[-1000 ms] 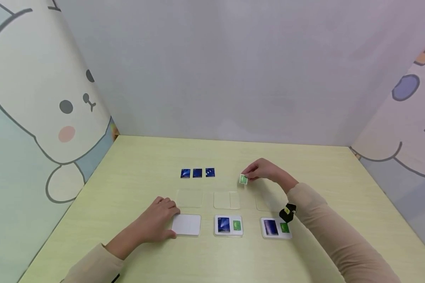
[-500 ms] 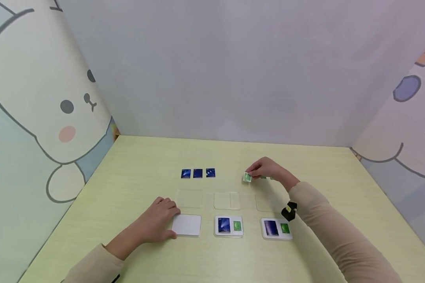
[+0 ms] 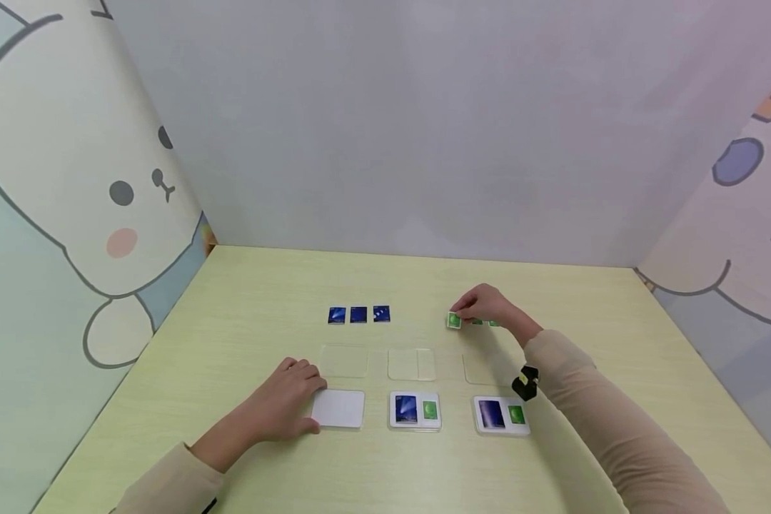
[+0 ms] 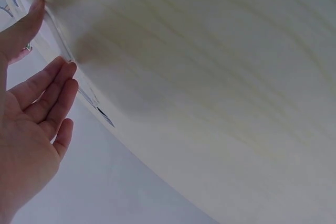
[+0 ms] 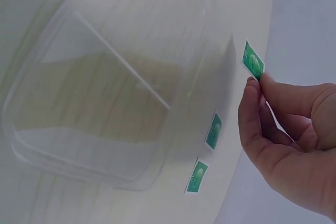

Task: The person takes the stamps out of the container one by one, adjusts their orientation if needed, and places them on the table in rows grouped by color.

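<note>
My right hand [image 3: 485, 303] pinches the edge of a small green stamp [image 5: 253, 60] with a white border, between thumb and index fingertip. Two similar green stamps lie on the table near it, the closer being this green stamp [image 5: 213, 130]. My left hand [image 3: 283, 400] holds a white card [image 3: 338, 408] at its left end, index finger at the far corner and thumb at the near one. In the left wrist view the left fingertips [image 4: 68, 62] meet the card's edge, seen almost edge-on. To the right sit two clear cases, each with a blue stamp and a green stamp on white.
Three dark blue stamps [image 3: 358, 315] lie in a row at the back. Several clear plastic lids stand in the middle row, including one lid [image 3: 411, 364] with a dividing line; the rightmost lid is partly behind my right forearm. A grey wall [image 3: 385, 143] rises behind the table.
The right hand has shifted slightly right and away from me with the green stamp, towards the other green stamps. The left hand and white card have stayed put.
</note>
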Available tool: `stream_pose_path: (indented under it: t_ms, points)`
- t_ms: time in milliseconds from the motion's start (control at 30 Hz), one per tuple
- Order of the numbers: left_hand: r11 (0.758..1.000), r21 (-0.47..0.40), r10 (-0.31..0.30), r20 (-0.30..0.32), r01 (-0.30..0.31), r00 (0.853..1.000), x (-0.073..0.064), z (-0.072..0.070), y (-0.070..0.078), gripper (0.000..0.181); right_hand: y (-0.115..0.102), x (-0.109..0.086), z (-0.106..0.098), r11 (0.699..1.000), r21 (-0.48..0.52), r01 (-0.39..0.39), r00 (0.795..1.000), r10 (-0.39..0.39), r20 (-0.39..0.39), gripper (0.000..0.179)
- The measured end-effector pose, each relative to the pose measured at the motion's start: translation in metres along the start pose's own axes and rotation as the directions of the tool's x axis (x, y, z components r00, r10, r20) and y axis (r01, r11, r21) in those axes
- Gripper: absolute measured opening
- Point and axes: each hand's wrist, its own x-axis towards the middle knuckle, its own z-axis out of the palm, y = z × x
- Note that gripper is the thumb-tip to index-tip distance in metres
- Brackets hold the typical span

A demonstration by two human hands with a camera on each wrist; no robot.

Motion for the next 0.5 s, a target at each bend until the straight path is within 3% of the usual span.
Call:
stream_pose_path:
  t_ms: [500]
  points:
    - [1.000, 0.001, 0.004, -0.002, -0.004, 1.000, 0.0001, 0.0016, -0.0013, 0.053, 0.0096, 0.0039, -0.0002, 0.994, -0.108, -0.017, 0.997, 0.009, -0.075, 0.017]
